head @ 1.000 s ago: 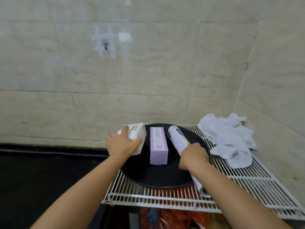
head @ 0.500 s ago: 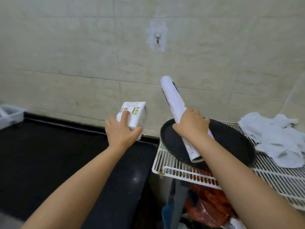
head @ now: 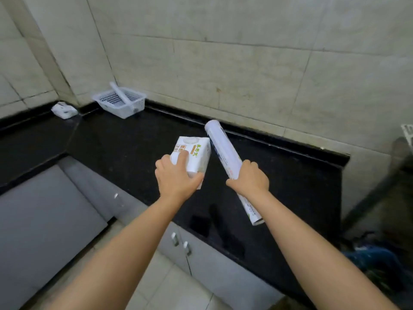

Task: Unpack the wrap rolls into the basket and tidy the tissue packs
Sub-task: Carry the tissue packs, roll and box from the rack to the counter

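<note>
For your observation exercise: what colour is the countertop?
Black, glossy countertop; the head view shows it best.

Just the one view here – a wide-angle cam on the person's head, looking forward and down over both outstretched forearms. It faces the corner where the black countertop (head: 125,142) meets the tiled wall (head: 234,63), turned a bit left, so the white basket (head: 120,101) sits far off at upper left. The left hand (head: 176,177) and right hand (head: 250,180) are close, near mid-frame – cabinet doors (head: 201,253) and floor fill the bottom, and the edges bend from the lens
</note>
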Tool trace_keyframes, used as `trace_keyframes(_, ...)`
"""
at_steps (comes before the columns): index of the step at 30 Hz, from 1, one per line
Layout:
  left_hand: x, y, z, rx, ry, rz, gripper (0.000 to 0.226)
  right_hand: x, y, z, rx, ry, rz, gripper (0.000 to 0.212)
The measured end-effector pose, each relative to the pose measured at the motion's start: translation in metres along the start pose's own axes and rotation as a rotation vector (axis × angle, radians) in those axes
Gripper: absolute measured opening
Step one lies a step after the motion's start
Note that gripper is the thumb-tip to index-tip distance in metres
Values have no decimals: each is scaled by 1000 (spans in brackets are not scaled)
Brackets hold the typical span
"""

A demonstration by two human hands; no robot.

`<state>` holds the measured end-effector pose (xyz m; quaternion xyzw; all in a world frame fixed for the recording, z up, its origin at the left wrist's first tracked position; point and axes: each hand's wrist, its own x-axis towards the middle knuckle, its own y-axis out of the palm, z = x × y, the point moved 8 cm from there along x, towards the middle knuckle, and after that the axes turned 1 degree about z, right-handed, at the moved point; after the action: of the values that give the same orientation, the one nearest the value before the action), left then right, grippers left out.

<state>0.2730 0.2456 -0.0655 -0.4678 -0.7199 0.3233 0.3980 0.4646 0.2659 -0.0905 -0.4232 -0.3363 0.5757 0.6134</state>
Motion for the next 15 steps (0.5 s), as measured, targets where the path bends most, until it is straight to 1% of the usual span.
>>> trace_keyframes(3,21,25,43,39,-52,65,61,28,47,14,-30,40,69,57)
trace_keyframes(7,64,62,77,102,-56,127,58,78,93,14,-37,120,121,57)
trace_keyframes(11,123,98,91,142,-31,177,59,132,123,12,-22,185,152,59)
trace_keyframes(15,171,143,95,159,-1,244,59,171,139,6,-23,265,126,57)
